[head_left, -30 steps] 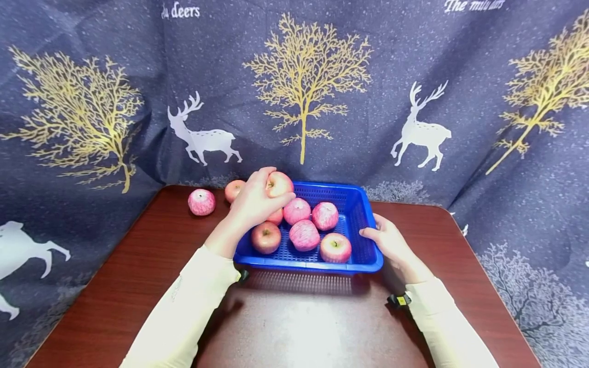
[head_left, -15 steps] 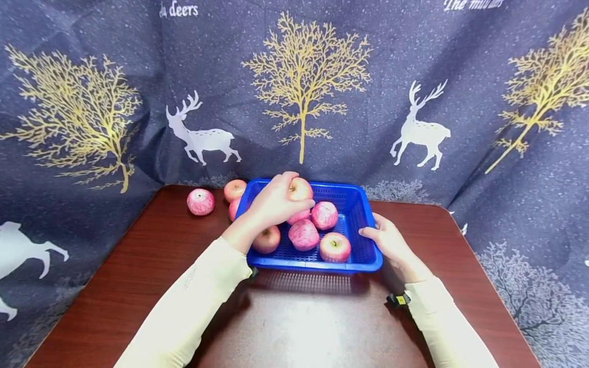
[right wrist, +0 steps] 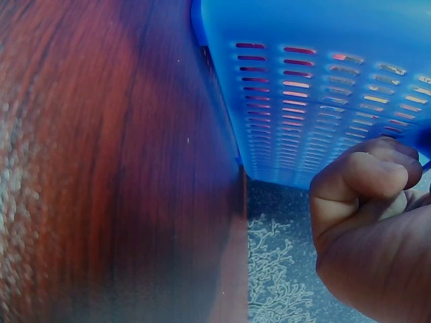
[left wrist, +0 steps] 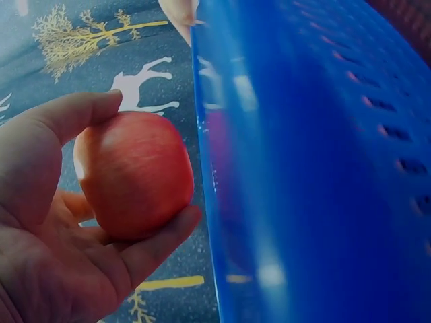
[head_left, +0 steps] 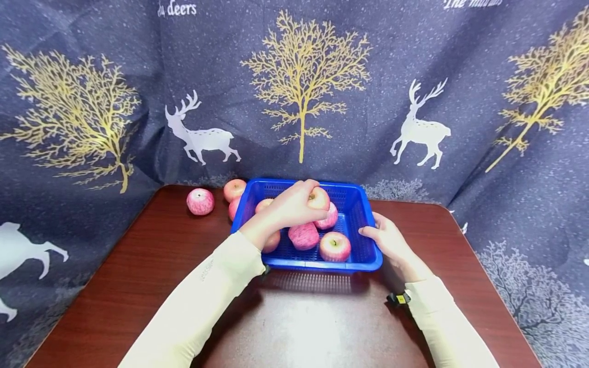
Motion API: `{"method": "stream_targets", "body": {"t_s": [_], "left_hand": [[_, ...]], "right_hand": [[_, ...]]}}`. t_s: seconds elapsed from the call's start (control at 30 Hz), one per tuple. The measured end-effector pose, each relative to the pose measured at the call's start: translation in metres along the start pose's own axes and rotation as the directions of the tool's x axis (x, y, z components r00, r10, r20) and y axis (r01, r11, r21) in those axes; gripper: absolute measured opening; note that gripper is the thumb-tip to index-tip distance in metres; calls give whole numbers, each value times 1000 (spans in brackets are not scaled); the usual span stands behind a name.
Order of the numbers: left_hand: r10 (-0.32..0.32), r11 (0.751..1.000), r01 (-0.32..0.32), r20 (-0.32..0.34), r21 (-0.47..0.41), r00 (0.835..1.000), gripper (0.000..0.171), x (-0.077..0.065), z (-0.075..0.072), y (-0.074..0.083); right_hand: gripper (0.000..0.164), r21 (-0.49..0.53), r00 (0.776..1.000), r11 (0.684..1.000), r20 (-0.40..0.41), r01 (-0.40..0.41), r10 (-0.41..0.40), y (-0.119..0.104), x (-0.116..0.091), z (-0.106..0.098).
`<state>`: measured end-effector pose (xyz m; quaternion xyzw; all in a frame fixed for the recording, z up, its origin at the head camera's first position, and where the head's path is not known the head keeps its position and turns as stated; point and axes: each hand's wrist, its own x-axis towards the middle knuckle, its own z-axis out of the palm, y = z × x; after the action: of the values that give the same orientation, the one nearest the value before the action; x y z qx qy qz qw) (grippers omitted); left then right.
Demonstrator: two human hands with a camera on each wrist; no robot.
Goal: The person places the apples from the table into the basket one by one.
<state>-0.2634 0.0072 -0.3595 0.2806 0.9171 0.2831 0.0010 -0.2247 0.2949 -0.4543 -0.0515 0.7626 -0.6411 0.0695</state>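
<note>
left hand (head_left: 291, 207): fingers curled round held apple (head_left: 319, 198), over blue basket (head_left: 317, 265) | right hand (head_left: 392, 241): grips basket's right rim | three loose apples (head_left: 200, 202): far left on table (head_left: 138, 286)

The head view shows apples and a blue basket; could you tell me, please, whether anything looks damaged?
Nothing stands out: the blue basket looks unbroken, and the visible sides of the apples show no obvious bruises.

Dark backdrop cloth (head_left: 382, 61) bore white lettering (head_left: 182, 8), "deers" and a cropped "The"; left sleeve (head_left: 202, 306), illegible print (head_left: 207, 270).
</note>
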Motion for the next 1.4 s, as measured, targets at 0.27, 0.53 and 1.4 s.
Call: {"method": "stream_targets", "body": {"t_s": [0.27,0.53,1.4], "left_hand": [[52,998,-53,53,25,997,71,15,13,20],[93,986,-109,124,125,988,79,30,29,32],[230,953,-259,177,158,957,79,41,61,33]], "right_hand": [[53,11,1000,1000,12,13,-13,1,0,-2],[50,19,1000,1000,9,16,-16,2,-1,-2],[47,-41,1000,999,-11,29,-29,-1,0,0]]}}
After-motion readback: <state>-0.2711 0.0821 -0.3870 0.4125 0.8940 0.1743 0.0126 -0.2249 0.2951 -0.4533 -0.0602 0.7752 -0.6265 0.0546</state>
